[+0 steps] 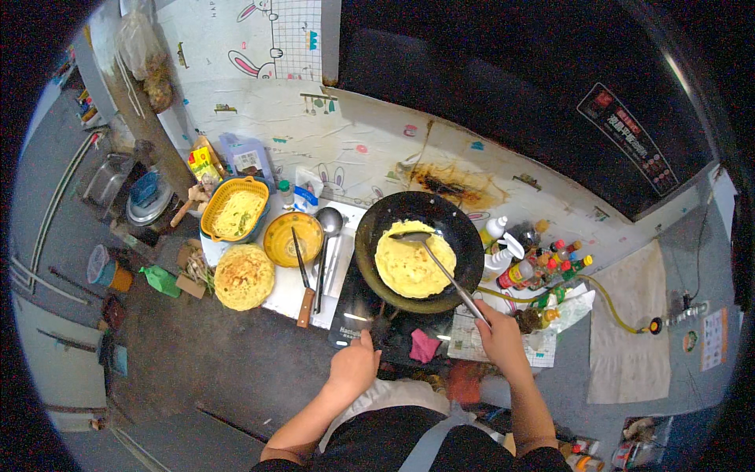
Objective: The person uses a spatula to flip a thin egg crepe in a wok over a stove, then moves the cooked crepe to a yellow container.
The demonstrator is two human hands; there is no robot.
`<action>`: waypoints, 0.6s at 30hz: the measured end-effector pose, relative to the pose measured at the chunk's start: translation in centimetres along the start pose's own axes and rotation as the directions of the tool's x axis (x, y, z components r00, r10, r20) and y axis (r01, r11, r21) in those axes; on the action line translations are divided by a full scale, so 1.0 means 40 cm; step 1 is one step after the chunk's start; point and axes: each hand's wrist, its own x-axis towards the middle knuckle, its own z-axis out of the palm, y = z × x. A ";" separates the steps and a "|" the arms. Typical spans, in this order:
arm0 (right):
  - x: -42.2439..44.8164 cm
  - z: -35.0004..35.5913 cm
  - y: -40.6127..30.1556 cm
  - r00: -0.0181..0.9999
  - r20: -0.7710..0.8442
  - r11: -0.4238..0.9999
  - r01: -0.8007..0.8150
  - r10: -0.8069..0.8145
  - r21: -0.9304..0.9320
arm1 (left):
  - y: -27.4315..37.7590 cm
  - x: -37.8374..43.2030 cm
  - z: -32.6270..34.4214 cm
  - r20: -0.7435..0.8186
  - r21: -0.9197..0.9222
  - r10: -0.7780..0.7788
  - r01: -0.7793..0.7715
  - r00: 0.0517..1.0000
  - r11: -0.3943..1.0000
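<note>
My right hand [500, 333] grips the handle of a long metal wok spatula [439, 262]. The spatula's dark head rests on the upper part of a round yellow egg pancake [416, 271]. Beneath the pancake is a black wok [466, 236], standing on the gas stove [348, 307]. At the stove's front edge is my left hand [354, 366], with a finger stretched toward the edge and the others partly hidden. I see nothing in it, and contact with the stove is unclear. A pink cloth [424, 346] lies on the stove's front, between my hands.
Left of the stove are a knife [305, 307], ladle [329, 222], yellow bowl [274, 251], browned pancake [245, 277] and yellow basket [206, 221] of shredded food. Several sauce bottles [522, 272] and a spray bottle [500, 259] stand right of the wok. A yellow hose [613, 301] curves further right.
</note>
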 end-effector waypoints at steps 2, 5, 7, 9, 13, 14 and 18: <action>0.016 0.002 0.014 1.000 0.007 0.999 -0.005 0.005 -0.046 | 0.000 0.001 -0.002 0.008 0.013 0.002 -0.002 1.000 1.000; 0.021 0.006 0.026 0.999 0.032 0.991 -0.029 0.034 -0.133 | 0.006 0.002 -0.012 0.022 0.014 0.001 -0.001 1.000 1.000; 0.018 0.010 0.029 0.997 0.059 0.984 -0.044 0.055 -0.175 | 0.008 0.001 -0.012 0.019 0.013 -0.003 0.003 1.000 1.000; 0.007 0.010 0.021 0.982 0.098 0.969 -0.139 0.161 -0.203 | 0.006 0.000 -0.007 0.016 0.013 -0.007 0.007 1.000 1.000; -0.024 -0.005 -0.003 0.961 0.131 0.945 -0.207 0.245 -0.254 | 0.007 0.000 -0.009 -0.006 0.018 -0.006 0.006 1.000 1.000; -0.032 -0.024 -0.007 0.966 0.118 0.961 -0.206 0.230 -0.186 | 0.010 0.001 -0.013 -0.007 0.018 -0.003 0.003 1.000 1.000; -0.047 -0.096 -0.033 0.984 0.031 0.980 -0.169 0.173 -0.104 | 0.008 0.003 -0.015 0.009 0.013 -0.005 0.005 1.000 1.000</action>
